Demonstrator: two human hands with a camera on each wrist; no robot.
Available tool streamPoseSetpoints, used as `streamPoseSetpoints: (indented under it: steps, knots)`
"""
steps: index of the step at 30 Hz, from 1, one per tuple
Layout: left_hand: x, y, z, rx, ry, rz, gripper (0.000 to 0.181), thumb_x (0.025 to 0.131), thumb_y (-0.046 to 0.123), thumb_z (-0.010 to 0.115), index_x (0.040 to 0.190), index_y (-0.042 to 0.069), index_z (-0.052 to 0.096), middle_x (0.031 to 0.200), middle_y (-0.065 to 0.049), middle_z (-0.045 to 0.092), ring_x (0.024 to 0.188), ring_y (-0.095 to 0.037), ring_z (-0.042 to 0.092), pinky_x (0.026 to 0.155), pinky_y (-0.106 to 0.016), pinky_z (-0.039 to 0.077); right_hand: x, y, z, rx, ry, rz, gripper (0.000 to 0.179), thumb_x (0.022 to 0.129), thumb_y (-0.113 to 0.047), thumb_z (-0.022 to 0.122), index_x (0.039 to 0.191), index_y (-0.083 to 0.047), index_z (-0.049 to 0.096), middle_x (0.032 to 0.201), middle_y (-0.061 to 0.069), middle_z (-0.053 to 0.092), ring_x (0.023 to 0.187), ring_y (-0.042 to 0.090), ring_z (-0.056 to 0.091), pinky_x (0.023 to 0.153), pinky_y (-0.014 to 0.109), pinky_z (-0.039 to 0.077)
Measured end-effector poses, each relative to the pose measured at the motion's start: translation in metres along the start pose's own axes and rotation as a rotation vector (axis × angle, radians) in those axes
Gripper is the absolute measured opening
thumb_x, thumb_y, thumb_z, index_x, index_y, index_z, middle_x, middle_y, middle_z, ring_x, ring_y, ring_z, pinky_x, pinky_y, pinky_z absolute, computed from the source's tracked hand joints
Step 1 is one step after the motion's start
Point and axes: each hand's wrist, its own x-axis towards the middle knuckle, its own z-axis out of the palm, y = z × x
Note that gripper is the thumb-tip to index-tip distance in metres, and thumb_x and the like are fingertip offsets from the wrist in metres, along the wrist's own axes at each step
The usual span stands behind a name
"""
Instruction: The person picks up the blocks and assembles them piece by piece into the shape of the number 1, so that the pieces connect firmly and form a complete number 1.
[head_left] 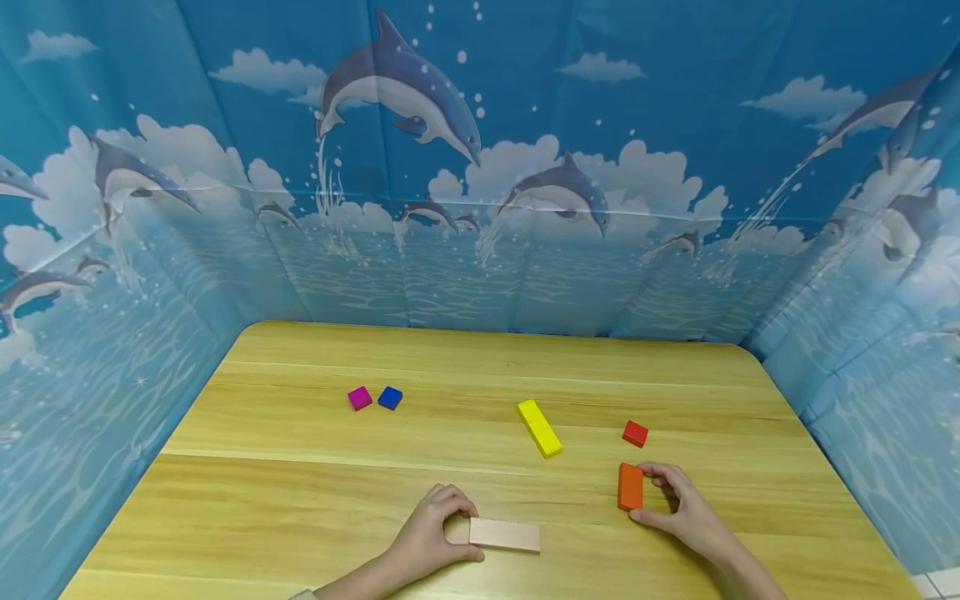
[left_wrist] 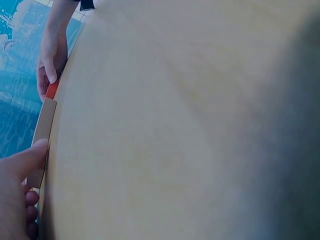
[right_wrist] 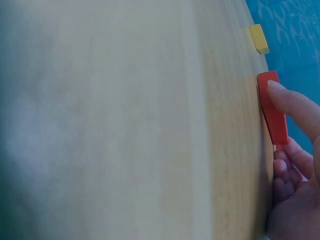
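My left hand (head_left: pixel 435 533) grips the left end of a plain wooden block (head_left: pixel 506 535), thumb on the near side and fingers on the far side. In the left wrist view the same wooden block (left_wrist: pixel 44 120) shows beyond the thumb. On the right, an orange block (head_left: pixel 630 487) is pinched between the thumb and fingers of my right hand (head_left: pixel 686 512), at its near and far ends. That orange block (right_wrist: pixel 273 107) stands close on the tabletop in the right wrist view. A small red block (head_left: pixel 635 433) lies just beyond the right hand.
A long yellow block (head_left: pixel 539 428) lies slantwise between the hands, farther back. Toward the back left are a magenta block (head_left: pixel 360 398) and a blue block (head_left: pixel 390 397), side by side. Dolphin-printed curtains (head_left: pixel 465 275) surround the wooden table (head_left: pixel 300 475) on three sides.
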Motion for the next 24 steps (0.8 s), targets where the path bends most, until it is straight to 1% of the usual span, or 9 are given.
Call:
streamPoseSetpoints:
  steps: [3,9,14,24]
  knots:
    - [-0.0007,-0.0005,0.0006,0.009,0.001,0.001,0.034,0.064,0.037,0.080,0.089,0.024,0.060,0.090,0.017,0.054,0.086,-0.003,0.044,0.076,-0.022,0.042,0.0001,0.0001,0.0001,-0.006,0.000,0.006,0.062,0.075,-0.023,0.075,0.125,-0.002,0.045,0.122,0.014,0.043,0.098,0.004,0.038,0.083,0.012,0.035]
    - [-0.0014,-0.0022,0.0010,-0.006,0.020,0.038,0.031,0.066,0.028,0.081,0.089,0.022,0.061,0.090,0.015,0.055,0.086,-0.003,0.045,0.076,-0.022,0.043,0.0007,0.0002,-0.0001,-0.006,-0.001,0.008,0.062,0.075,-0.023,0.074,0.126,-0.002,0.044,0.122,0.014,0.042,0.099,0.005,0.038,0.083,0.012,0.035]
    - [-0.0016,-0.0033,0.0008,-0.016,0.035,0.058,0.031,0.065,0.028,0.081,0.089,0.021,0.063,0.089,0.015,0.055,0.086,-0.004,0.045,0.076,-0.022,0.043,0.0009,-0.0004,0.0000,-0.009,-0.003,0.018,0.063,0.075,-0.023,0.075,0.126,-0.002,0.044,0.123,0.014,0.042,0.099,0.005,0.038,0.083,0.012,0.035]
    - [-0.0026,-0.0043,0.0017,-0.010,0.031,0.054,0.030,0.066,0.028,0.081,0.089,0.020,0.063,0.090,0.014,0.056,0.086,-0.004,0.045,0.076,-0.022,0.043,0.0007,0.0012,0.0012,-0.042,0.013,0.024,0.063,0.074,-0.025,0.075,0.126,-0.003,0.046,0.122,0.013,0.045,0.099,0.003,0.040,0.084,0.017,0.039]
